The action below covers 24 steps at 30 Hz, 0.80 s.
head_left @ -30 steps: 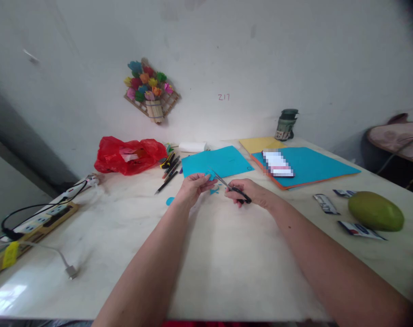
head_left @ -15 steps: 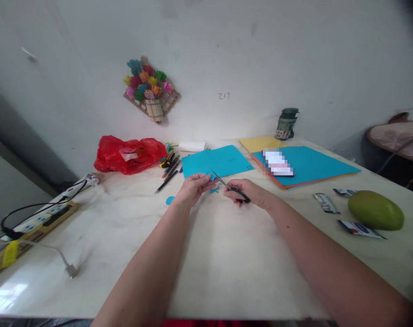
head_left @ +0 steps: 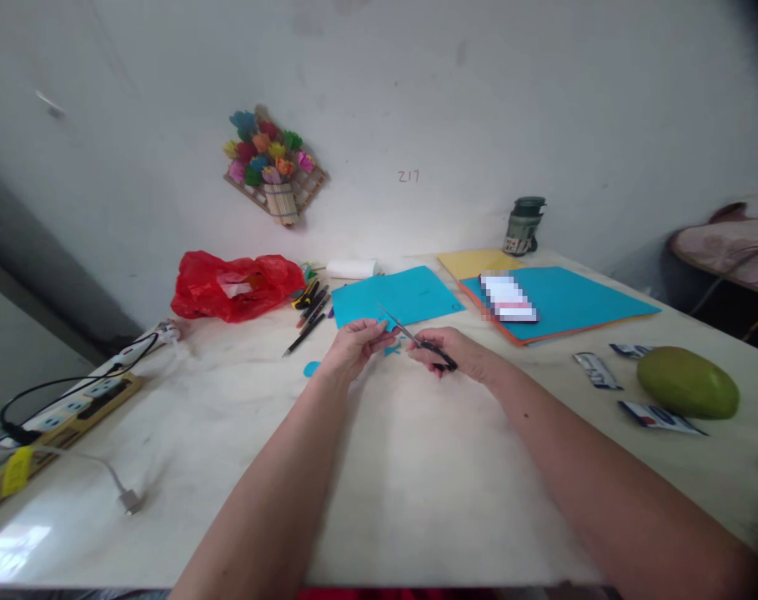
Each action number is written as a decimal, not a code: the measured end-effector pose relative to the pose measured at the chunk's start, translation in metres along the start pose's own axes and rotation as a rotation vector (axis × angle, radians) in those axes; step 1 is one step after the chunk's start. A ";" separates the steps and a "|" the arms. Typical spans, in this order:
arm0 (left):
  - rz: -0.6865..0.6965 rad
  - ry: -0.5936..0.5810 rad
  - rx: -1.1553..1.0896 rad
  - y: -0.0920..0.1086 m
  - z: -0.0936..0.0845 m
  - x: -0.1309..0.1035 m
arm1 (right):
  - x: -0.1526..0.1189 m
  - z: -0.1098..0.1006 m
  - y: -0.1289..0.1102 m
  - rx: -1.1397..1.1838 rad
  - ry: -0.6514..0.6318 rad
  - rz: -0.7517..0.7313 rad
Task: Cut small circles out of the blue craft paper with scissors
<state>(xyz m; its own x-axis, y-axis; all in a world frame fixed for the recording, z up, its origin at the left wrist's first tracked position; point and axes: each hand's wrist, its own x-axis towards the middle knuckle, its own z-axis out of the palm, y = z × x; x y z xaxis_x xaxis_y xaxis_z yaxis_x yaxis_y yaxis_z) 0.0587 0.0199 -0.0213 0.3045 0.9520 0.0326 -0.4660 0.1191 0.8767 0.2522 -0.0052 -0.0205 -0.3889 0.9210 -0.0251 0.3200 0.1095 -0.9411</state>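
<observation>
Above the marbled table (head_left: 447,500), beside a wall (head_left: 366,100), the right hand (head_left: 449,346) holds scissors (head_left: 429,347) (left hand (head_left: 358,342), blue paper (head_left: 384,323)).

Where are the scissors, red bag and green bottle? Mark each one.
Scissors (head_left: 432,348): head view, on the black handle.
Red bag (head_left: 225,307): head view, on its front side.
Green bottle (head_left: 522,227): head view, middle of its body.
</observation>
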 end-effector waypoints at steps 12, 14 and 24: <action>0.006 -0.004 -0.006 -0.001 -0.001 0.000 | -0.001 0.000 -0.001 -0.002 -0.007 -0.003; 0.005 -0.008 -0.004 -0.001 -0.001 0.000 | -0.001 0.000 -0.001 0.001 -0.006 -0.004; 0.002 0.018 -0.001 0.000 0.001 0.000 | 0.001 0.000 0.002 0.009 0.007 -0.005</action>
<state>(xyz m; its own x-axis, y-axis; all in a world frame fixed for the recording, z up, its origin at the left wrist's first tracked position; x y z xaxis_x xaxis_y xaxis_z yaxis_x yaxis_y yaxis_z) 0.0598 0.0194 -0.0212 0.2884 0.9572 0.0257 -0.4678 0.1175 0.8760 0.2523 -0.0045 -0.0226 -0.3847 0.9228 -0.0183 0.3102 0.1106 -0.9442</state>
